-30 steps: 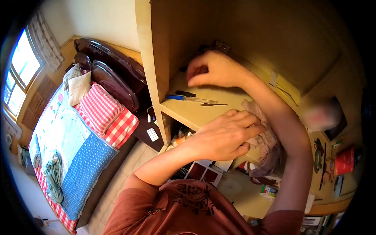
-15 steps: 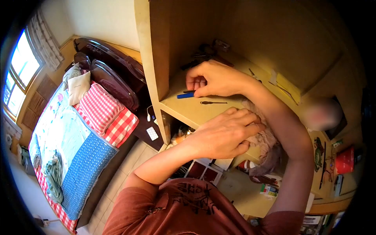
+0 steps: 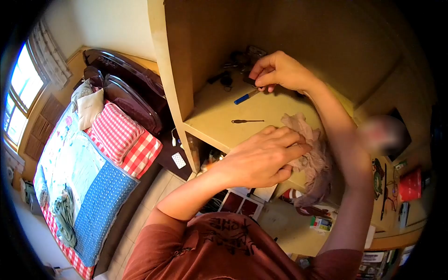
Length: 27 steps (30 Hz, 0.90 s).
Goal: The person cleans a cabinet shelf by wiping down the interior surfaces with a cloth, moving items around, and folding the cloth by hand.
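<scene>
My left hand [image 3: 261, 158] is closed on a crumpled pinkish-beige cloth [image 3: 317, 158], which bunches over the shelf's front edge and hangs down. Farther back over the shelf [image 3: 210, 109], my right hand [image 3: 284, 72] pinches a small dark object [image 3: 250, 81] whose kind I cannot make out. Just below those fingers lies a blue-ended pen [image 3: 242, 99], its other end partly hidden by the hand. A thin dark tool with a slim shaft [image 3: 247, 121] rests on the shelf between my two hands.
Dark small items [image 3: 226, 77] lie at the back of the shelf. Its upright side panel [image 3: 175, 65] stands at left. A red container [image 3: 410, 184] and loose tools are at far right. Below is a lower surface with boxes [image 3: 240, 205]. A bed [image 3: 112, 191] stands left.
My right hand has moved back and to the right, away from the shelf's near edge. The blue-ended pen now lies farther right and at a different angle. My left hand stays at the cloth.
</scene>
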### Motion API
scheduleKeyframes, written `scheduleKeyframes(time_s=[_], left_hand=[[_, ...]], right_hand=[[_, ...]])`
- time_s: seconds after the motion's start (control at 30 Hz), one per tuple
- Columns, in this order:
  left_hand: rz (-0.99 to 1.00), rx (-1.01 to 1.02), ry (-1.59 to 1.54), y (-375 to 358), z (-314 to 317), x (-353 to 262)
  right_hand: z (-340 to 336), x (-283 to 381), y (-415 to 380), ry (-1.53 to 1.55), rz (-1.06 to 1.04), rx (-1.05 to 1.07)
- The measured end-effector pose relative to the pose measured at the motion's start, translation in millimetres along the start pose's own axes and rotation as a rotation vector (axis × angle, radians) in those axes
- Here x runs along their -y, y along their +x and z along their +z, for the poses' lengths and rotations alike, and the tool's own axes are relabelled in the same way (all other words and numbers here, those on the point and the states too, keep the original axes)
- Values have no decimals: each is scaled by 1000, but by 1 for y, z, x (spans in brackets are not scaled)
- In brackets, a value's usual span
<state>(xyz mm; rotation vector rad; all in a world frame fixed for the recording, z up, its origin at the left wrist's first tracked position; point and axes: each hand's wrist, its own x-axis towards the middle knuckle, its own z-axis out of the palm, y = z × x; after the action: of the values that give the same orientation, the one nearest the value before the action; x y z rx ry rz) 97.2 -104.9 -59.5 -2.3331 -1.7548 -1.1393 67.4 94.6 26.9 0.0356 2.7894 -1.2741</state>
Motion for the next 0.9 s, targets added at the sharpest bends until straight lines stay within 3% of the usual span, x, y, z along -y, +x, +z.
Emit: scheduleKeyframes(time_s=[0.57,0.9], left_hand=[[4,-11,-11,0,0,0],[-10,-1,13,0,-1,-2]], right_hand=[[-4,6,-13,59,64,6],[-4,3,4,-98,44,7]])
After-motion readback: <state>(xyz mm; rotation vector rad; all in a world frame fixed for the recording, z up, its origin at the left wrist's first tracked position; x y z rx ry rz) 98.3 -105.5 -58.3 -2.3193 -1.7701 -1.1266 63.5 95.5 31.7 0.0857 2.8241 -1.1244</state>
